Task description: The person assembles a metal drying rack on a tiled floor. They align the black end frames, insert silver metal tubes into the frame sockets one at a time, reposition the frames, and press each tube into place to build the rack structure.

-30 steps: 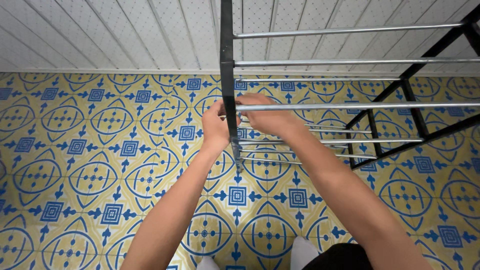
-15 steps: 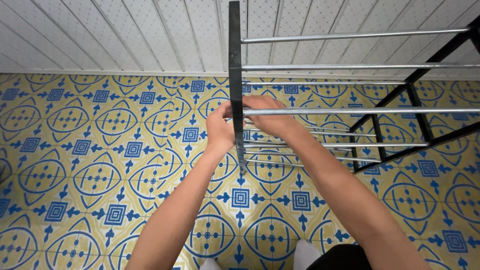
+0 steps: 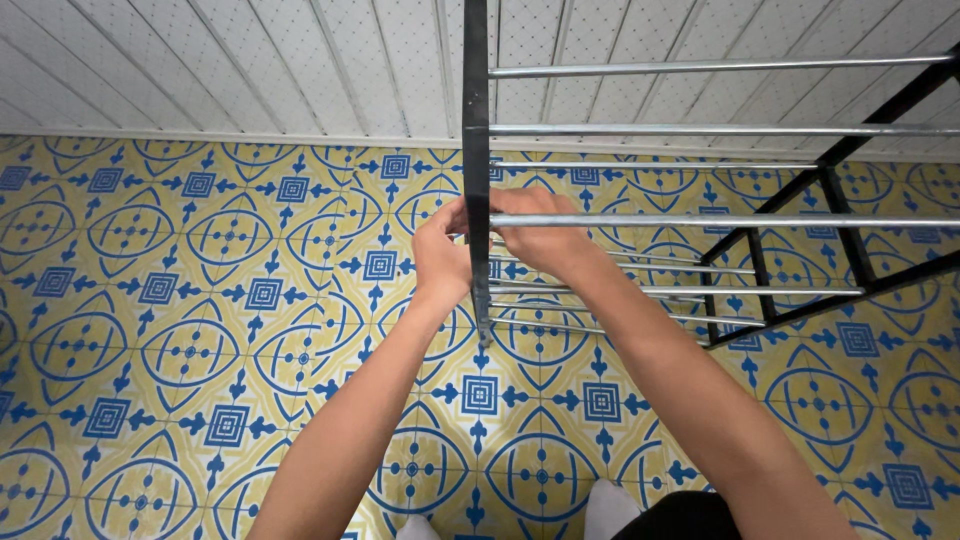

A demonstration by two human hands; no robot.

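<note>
both hands up at the black upright post (image 3: 476,110) of a metal rack, seen from above w/ the head cam looking down. left hand (image 3: 441,255) sits on the left side of the post, fingers curled in toward it, thumb side up, touching or nearly touching the post at about mid height. right hand (image 3: 537,235) comes in from the right, closed round the spot where a silver crossbar (image 3: 720,220) meets the post; knuckles up, bar running out from under the fingers to the right. the two hands are close together, almost meeting at the post, one each side. can't tell if left hand actually grips anything small, fingertips hidden behind the post.

rack has several more silver rods: top rod (image 3: 700,67), one below it (image 3: 700,129), and lower ones (image 3: 690,291) under the right forearm. all run rightward to a black end frame (image 3: 830,200) that stands at an angle on the right. post's lower end stops just below the hands, above the floor.

floor (image 3: 200,340) is tile, yellow w/ blue ornament pattern. white panelled wall (image 3: 250,60) w/ fine dots along the top of view. bottom edge: two pale toe-like shapes (image 3: 612,505) and dark clothing, partly cut off
</note>
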